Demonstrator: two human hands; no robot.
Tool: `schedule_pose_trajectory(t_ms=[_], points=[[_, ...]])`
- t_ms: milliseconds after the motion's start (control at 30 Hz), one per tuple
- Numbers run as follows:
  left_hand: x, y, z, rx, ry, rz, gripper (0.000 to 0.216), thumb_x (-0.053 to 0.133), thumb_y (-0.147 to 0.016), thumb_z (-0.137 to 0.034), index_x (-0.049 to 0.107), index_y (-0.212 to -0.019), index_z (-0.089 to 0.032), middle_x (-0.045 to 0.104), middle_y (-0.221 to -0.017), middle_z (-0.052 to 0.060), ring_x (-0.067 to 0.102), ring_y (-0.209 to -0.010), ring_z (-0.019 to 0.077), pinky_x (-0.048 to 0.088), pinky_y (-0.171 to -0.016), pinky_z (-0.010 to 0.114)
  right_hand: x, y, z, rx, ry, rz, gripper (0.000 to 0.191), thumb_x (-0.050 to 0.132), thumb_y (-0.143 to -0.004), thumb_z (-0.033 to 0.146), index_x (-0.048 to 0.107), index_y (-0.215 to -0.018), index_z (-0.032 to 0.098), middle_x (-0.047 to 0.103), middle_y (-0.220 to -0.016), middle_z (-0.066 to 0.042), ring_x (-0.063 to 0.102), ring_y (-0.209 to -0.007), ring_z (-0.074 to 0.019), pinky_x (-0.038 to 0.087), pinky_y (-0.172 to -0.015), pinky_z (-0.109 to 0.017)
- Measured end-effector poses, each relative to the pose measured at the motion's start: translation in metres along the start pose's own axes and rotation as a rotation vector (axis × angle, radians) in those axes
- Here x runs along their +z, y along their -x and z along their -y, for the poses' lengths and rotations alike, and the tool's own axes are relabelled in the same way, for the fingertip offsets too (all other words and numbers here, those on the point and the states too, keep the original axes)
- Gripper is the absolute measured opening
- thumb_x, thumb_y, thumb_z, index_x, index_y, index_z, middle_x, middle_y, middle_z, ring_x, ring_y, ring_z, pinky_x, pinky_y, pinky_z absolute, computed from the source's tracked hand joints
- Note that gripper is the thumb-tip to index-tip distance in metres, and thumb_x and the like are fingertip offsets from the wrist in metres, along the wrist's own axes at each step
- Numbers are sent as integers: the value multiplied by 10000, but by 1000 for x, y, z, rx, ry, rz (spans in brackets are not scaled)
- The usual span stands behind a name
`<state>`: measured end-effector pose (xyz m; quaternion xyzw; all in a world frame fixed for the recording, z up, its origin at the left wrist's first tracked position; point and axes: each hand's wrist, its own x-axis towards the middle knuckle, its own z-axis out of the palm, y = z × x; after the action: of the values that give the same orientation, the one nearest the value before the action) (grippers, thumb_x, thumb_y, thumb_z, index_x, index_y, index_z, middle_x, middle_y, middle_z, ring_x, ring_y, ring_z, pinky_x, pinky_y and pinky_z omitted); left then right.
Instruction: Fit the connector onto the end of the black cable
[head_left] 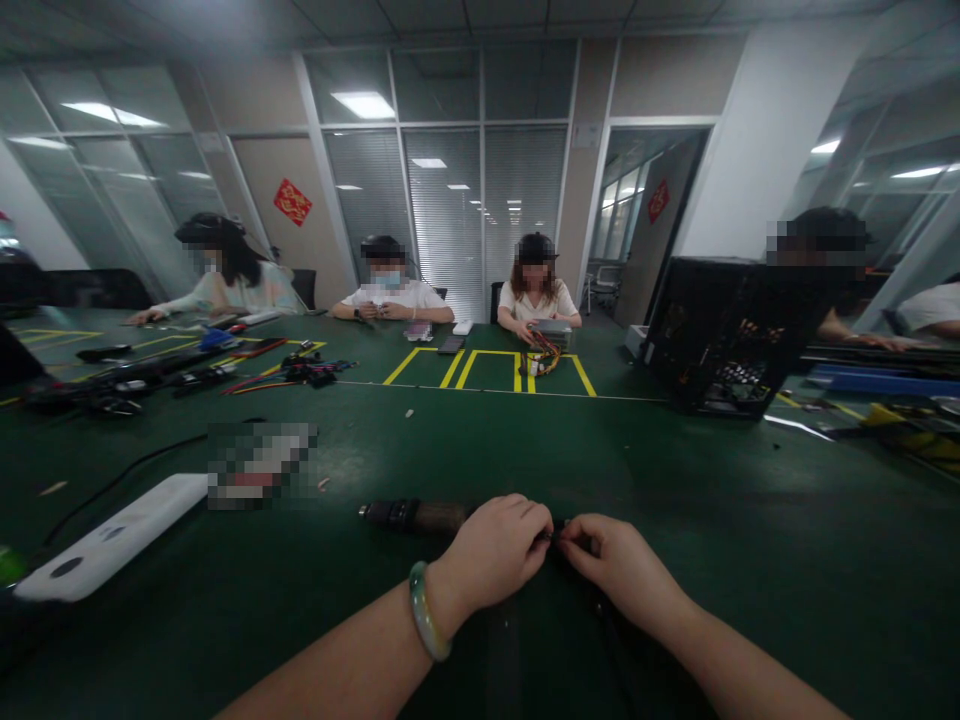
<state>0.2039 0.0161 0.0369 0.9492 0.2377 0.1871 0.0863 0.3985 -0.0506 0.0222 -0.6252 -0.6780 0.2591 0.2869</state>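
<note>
Both grips closed: left hand and right hand pinch same small dark part between fingertips. Dark cylinder lies on green worktop, long axis left-right, one end hidden behind left hand; left hand nearer.

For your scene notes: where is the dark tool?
Head view, low centre: the dark tool lies on the green table, poking out left of the left hand.

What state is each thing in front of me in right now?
Left hand: fingers pinched on a small dark piece.
Right hand: fingers pinched on the same piece.
Dark tool: lying on the table, one end under left hand.
White device: lying flat.
Black case: upright, insides showing.
</note>
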Motion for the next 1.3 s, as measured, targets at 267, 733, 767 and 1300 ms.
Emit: schedule_pose_trajectory(t_ms=[267, 733, 767, 1300], points=[[1, -1, 0, 7, -6, -1, 96, 588, -879, -192, 562, -971, -201, 617, -1007, 28, 563, -967, 197, 433, -884, 338, -1, 0, 0, -26, 68, -18, 129, 560, -866, 256, 682, -836, 229, 670, -820, 13, 593, -720, -155, 397, -619, -230], [0, -2, -1, 38, -37, 15, 93, 549, -876, -136, 578, -944, -192, 624, -975, 36, 571, -935, 192, 447, -858, 327, -3, 1, 2, -139, 185, -55, 71, 593, -840, 186, 657, -825, 215, 648, -844, 7, 595, -756, -148, 406, -658, -223], [0, -2, -1, 46, -35, 16, 92, 552, -873, -133, 581, -938, -191, 623, -978, 35, 570, -937, 190, 445, -863, 326, -3, 1, 2, -148, 197, -62, 66, 601, -838, 184, 661, -829, 211, 647, -842, 6, 594, -760, -148, 408, -665, -222], [-1, 1, -7, 75, -95, -3, 147, 546, -861, -123, 557, -989, -194, 601, -971, 30, 562, -923, 192, 427, -839, 319, 2, 5, 0, -160, 263, -126, 52, 641, -832, 219, 679, -858, 195, 648, -836, 3, 583, -763, -145, 399, -679, -220]])
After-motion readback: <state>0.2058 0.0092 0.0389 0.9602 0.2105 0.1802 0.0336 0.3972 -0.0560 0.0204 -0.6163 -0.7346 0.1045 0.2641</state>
